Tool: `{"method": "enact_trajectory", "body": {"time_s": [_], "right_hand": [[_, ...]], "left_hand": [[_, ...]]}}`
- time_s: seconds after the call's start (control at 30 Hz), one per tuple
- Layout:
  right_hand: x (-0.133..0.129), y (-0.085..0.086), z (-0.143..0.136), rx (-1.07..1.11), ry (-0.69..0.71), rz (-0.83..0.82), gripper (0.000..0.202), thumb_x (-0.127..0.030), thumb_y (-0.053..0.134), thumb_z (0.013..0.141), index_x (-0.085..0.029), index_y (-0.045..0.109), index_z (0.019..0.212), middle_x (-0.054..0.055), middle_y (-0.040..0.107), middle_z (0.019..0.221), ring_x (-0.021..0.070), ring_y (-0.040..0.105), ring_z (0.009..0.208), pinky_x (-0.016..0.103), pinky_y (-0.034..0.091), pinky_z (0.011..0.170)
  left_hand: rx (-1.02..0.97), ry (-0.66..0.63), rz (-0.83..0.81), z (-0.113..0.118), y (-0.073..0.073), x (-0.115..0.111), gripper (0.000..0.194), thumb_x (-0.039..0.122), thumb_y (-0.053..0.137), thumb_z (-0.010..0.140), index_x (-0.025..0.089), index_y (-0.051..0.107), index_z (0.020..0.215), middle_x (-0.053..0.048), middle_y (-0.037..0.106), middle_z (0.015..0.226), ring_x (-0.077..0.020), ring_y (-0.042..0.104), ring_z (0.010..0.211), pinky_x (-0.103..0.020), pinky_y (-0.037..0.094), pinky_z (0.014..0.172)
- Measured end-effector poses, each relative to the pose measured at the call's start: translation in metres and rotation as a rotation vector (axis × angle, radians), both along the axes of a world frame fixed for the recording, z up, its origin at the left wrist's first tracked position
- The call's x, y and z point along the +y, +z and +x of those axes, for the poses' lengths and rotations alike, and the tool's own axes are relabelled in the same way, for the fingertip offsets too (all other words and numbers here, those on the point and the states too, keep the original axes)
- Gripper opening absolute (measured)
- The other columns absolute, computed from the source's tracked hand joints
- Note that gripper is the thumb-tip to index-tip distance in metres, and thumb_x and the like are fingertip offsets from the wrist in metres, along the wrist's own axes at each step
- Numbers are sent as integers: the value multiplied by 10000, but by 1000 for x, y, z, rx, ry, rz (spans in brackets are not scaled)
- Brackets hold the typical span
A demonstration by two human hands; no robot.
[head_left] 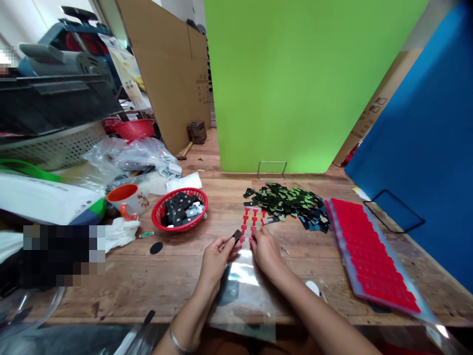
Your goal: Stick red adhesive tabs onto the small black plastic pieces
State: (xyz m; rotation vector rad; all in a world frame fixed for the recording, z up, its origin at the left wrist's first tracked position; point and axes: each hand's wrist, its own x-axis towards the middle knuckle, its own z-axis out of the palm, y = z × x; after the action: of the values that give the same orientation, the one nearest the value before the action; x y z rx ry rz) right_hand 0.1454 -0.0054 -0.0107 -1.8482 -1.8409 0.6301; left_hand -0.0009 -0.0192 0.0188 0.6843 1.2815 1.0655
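My left hand (217, 257) is closed on a small dark flat plate (237, 235), pinched between thumb and fingers. Close beside it, my right hand (266, 250) has its fingers bent and pressed together at the red T-shaped stickers (254, 213); what its fingertips hold is hidden. These stickers sit in rows on a clear sheet (242, 276) that reaches the table's front edge. Just beyond both hands lies a loose pile of dark flat plates (291, 197), some reflecting green.
A red basket (180, 227) of dark plates stands left, near an orange-and-white mug (129, 199). A stack of red sticker sheets (373, 251) lies right. Green (295, 88) and blue (417, 162) panels rise behind. A black disc (156, 248) and a white disc (312, 288) lie on the wooden table (121, 281).
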Motion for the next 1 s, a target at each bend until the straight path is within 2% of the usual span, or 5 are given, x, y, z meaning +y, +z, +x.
{"method": "enact_trajectory", "body": {"time_s": [0.37,0.53,0.67,0.8,1.0], "right_hand": [[-2,-5,-3,19,-24,114,141,-68,463,715,-205,493,734,80,542,834,217,503,795,295,395,696],[-9,-5,6,260,9,186,95,-115,450,746,-205,471,720,52,526,800,196,489,773,297,394,699],[-16,-7,18,651,-75,115,40,-224,485,794,-194,490,768,12,539,738,163,511,686,271,414,647],[-26,-3,25,998,-199,-12,151,-301,594,750,-181,506,776,-7,549,689,135,508,604,240,421,567],[-50,9,13,1071,-228,-76,145,-242,641,693,-172,519,727,-8,573,661,125,531,591,223,415,548]], "left_hand": [[-38,69,-131,23,-11,27,59,88,527,834,121,522,785,-88,673,791,-143,679,649,-268,564,622],[-35,88,-140,22,-13,27,62,91,517,843,127,507,793,-86,667,793,-152,684,658,-271,566,621],[-47,89,-128,21,-11,26,58,99,503,853,128,509,803,-85,664,796,-150,682,672,-278,567,639],[-80,48,-114,21,-6,11,15,106,535,839,114,539,827,-103,672,801,-138,675,682,-254,559,672],[-266,-42,-209,29,-1,-32,254,61,627,747,115,564,987,-107,687,864,-160,678,732,-285,551,750]]}}
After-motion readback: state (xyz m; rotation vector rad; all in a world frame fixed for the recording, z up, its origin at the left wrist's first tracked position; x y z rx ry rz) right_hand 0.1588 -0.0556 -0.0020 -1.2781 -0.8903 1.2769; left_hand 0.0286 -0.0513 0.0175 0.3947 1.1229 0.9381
